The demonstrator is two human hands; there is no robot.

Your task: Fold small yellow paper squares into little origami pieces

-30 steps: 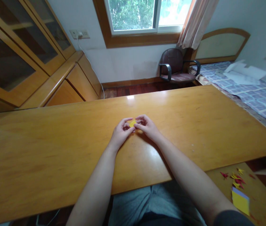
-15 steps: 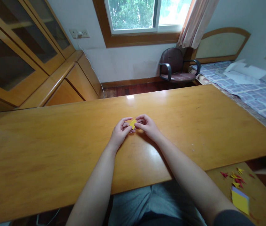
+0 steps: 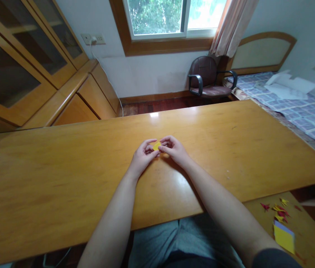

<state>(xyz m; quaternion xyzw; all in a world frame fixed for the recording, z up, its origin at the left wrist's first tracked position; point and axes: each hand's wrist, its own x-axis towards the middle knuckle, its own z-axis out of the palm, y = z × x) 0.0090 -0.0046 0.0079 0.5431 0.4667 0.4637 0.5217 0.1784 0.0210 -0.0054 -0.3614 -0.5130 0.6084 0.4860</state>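
Observation:
A small piece of folded yellow paper [image 3: 156,146] is held between my two hands over the middle of the wooden table [image 3: 62,178]. My left hand [image 3: 143,155] grips its left side, with the thumb on the near edge and the fingers curled behind. From the right, my right hand [image 3: 174,149] pinches it between thumb and forefinger. Fingers hide part of the paper, so its exact folds are too small to make out.
On a lower surface at the right lie several red and yellow folded paper cranes [image 3: 281,213] and a stack of yellow and lilac paper [image 3: 284,237]. Beyond the table stand an armchair [image 3: 207,80], a bed [image 3: 299,104] and a wooden cabinet [image 3: 70,93].
The yellow paper has tilted and shows a smaller outline; its lower point is now covered by the thumbs. Both hands stay in nearly the same place.

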